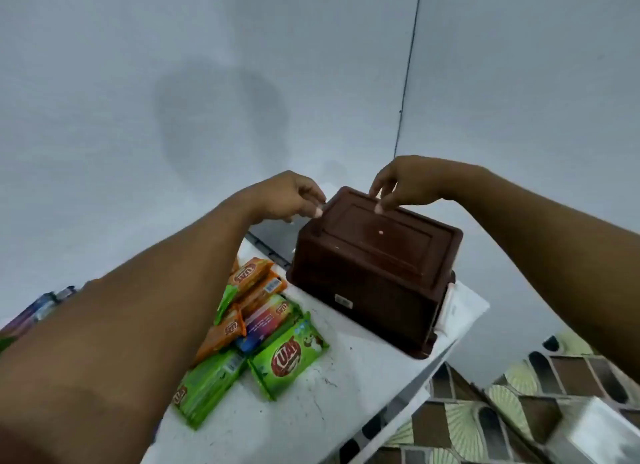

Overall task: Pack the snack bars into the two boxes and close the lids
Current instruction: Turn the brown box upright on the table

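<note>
Pinching the far left corner of the lid [377, 235] with the left hand [287, 197]; resting straight fingertips of the right hand [405, 183] on its far edge, gripping nothing. Covers a brown box [367, 301] standing on the white bench [329, 411], with snack bars [289, 356] heaped just beside it on the left. Probably stiff, light, smooth plastic: lift by the overhanging rim at both ends. Take bars by flat faces: soft, crinkly, crushable.
</note>
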